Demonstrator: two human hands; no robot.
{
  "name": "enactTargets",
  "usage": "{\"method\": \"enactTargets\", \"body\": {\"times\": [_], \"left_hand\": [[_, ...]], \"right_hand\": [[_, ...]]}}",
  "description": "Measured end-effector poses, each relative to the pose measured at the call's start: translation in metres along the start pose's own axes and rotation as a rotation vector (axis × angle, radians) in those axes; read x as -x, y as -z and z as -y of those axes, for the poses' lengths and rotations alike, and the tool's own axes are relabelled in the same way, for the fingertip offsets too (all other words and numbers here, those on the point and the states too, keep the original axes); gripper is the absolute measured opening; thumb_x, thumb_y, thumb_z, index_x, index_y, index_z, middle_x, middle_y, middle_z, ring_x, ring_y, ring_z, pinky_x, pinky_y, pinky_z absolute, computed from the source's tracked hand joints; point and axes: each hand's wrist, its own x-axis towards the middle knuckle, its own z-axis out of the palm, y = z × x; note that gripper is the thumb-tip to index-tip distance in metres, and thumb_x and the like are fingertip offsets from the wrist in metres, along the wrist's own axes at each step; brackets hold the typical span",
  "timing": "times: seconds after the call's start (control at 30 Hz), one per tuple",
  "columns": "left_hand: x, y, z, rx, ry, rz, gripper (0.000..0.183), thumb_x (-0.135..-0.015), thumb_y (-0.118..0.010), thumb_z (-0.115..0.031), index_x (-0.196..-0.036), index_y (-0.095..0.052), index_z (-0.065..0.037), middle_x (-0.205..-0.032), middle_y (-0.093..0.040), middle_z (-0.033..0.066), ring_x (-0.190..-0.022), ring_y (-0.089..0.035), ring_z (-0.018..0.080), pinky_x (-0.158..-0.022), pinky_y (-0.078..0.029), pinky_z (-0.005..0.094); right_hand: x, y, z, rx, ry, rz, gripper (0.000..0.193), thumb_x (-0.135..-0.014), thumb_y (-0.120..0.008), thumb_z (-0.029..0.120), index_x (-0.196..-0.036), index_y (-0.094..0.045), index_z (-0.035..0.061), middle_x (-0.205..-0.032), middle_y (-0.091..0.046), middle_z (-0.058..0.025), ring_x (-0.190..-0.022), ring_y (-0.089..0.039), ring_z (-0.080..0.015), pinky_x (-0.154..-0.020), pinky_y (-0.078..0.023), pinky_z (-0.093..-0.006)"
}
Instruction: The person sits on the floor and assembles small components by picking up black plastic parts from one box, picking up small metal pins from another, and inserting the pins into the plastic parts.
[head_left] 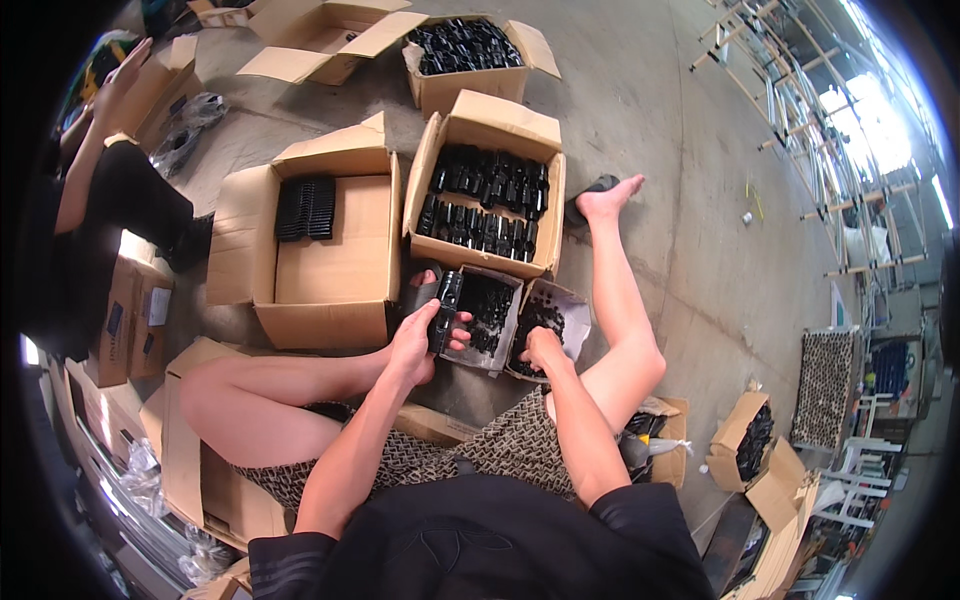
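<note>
My left hand (pixel 412 335) is closed round a long glossy black plastic part (pixel 449 305), held upright over the edge of a small box. My right hand (pixel 543 349) reaches down into the small white-sided box (pixel 577 322) on the right, its fingers drawn together among small black pieces (pixel 543 308). What those fingertips grip is too small to make out. Left of it, touching, stands another small box (pixel 512 300) with more small black pieces (pixel 486 308) in it.
Beyond the small boxes, a large open carton (pixel 485 250) holds rows of black parts. To its left, another carton (pixel 330 322) contains one stack of black parts (pixel 305 209). A full carton (pixel 470 88) stands farther back. Another person's hand (pixel 125 75) shows at far left; metal racks (pixel 800 130) stand right.
</note>
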Motion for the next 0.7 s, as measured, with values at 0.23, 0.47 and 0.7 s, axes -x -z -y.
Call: {"method": "enactTargets", "body": {"times": [0.23,0.47,0.7], "left_hand": [[0.003,-0.004,0.002,-0.017,-0.023,0.036,0.036,-0.107,-0.041,-0.028,-0.125,-0.054,0.0,-0.103,-0.07,0.0171,-0.072,-0.068,0.0196,-0.057,-0.054,0.0295],[0.002,-0.005,0.013,-0.162,-0.143,-0.024,0.03,-0.105,-0.049,-0.029,-0.123,-0.059,-0.007,-0.089,-0.067,0.0031,-0.06,-0.059,0.0072,-0.049,-0.041,0.0207],[-0.001,-0.003,0.023,-0.275,-0.239,-0.065,0.036,-0.104,-0.052,-0.032,-0.128,-0.058,-0.005,-0.087,-0.067,0.0022,-0.06,-0.058,0.0061,-0.048,-0.041,0.0197]], "right_hand": [[0.004,0.011,-0.007,-0.317,-0.117,-0.023,0.014,-0.082,-0.076,0.008,-0.084,-0.069,-0.0046,-0.065,-0.068,-0.0101,-0.055,-0.067,-0.0154,-0.048,-0.055,-0.0296],[0.02,0.045,0.034,-0.678,0.148,-0.211,0.018,-0.084,-0.079,0.012,-0.086,-0.066,0.0007,-0.064,-0.063,-0.0026,-0.05,-0.058,-0.0088,-0.044,-0.048,-0.025],[0.048,0.059,0.12,-1.131,0.459,-0.105,0.017,-0.086,-0.076,0.008,-0.099,-0.066,0.0009,-0.079,-0.066,-0.0009,-0.066,-0.062,-0.0069,-0.06,-0.052,-0.0218]]}}
